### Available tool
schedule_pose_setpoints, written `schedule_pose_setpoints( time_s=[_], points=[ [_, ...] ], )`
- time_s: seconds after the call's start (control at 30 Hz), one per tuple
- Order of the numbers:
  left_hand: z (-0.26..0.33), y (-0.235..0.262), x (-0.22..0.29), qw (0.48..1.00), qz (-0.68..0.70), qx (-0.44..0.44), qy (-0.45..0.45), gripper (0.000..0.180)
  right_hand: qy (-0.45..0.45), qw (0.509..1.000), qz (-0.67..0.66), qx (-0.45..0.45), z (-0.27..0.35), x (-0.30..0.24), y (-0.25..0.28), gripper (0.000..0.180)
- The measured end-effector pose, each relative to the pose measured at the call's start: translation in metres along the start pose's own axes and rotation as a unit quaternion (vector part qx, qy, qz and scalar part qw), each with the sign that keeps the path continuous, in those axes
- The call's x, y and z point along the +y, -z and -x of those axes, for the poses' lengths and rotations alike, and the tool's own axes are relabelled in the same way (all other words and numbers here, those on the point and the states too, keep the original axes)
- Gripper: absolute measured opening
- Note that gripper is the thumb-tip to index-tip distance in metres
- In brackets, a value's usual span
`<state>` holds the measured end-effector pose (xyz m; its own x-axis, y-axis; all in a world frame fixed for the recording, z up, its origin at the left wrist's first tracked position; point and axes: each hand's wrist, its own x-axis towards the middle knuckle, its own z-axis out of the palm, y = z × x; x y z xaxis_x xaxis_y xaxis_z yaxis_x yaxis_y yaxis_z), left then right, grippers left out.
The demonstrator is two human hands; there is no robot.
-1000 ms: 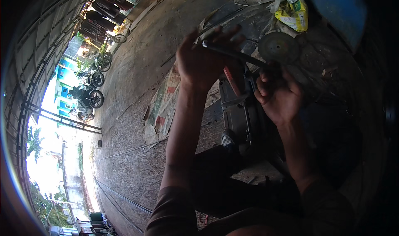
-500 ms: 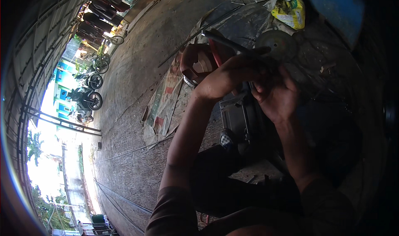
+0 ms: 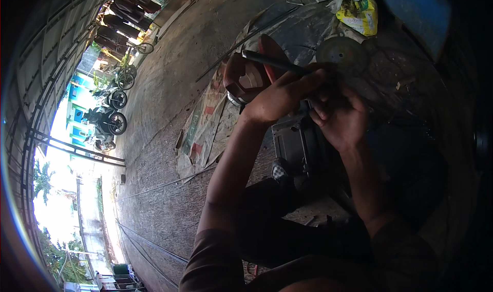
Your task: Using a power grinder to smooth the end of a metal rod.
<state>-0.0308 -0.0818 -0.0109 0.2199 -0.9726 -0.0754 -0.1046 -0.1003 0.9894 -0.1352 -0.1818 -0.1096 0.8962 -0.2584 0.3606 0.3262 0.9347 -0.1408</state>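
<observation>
A dark metal rod [image 3: 272, 61] slants across in front of me, its lighter end pointing left. My left hand [image 3: 280, 99] is closed around it, thumb along the top. Close by on the right is my right hand [image 3: 344, 118], palm partly turned up and fingers curled in; deep shadow hides what they grip. Behind my left hand stands a machine with a reddish-brown guard [image 3: 241, 79], which looks like a cut-off saw. Its dark base [image 3: 288, 140] extends below my hands toward my foot.
A round grey disc [image 3: 343, 55] lies beyond my right hand. Flattened sacking [image 3: 203, 130] is spread on the floor left of the machine. A yellow bag [image 3: 359, 19] sits at the far right near a blue panel [image 3: 418, 14]. Several motorbikes [image 3: 110, 122] are parked far left.
The rod's left end has swung down and slightly left, toward the guard. My left hand has rotated a little with it; my right hand stays almost in place.
</observation>
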Motion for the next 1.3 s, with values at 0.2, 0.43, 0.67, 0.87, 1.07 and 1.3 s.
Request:
schedule_pose_setpoints(
  time_s=[0.2,0.43,0.67,0.87,1.07,1.3],
  points=[
    [0.002,-0.005,0.003,1.000,-0.004,0.005,-0.012,0.050,0.008,1.000,0.005,0.010,-0.001,-0.002,0.003,0.029],
    [0.000,-0.005,0.005,0.999,-0.026,-0.025,-0.029,0.049,0.000,1.000,-0.016,0.027,0.001,-0.003,0.010,0.029],
    [-0.001,-0.009,-0.005,0.999,-0.035,0.001,-0.013,0.058,-0.030,0.998,-0.045,0.034,-0.001,-0.003,0.002,0.030],
    [0.001,-0.004,-0.003,0.998,-0.056,-0.005,-0.036,0.056,-0.025,0.997,-0.040,0.054,-0.002,-0.004,0.004,0.029],
    [0.001,-0.006,0.001,0.998,-0.041,0.035,0.012,0.049,-0.020,0.999,-0.017,0.045,-0.003,-0.003,0.009,0.025],
    [-0.002,-0.001,-0.006,0.990,-0.131,0.043,-0.033,0.049,-0.022,0.999,-0.001,0.025,-0.004,0.000,0.007,0.025]
  ],
)
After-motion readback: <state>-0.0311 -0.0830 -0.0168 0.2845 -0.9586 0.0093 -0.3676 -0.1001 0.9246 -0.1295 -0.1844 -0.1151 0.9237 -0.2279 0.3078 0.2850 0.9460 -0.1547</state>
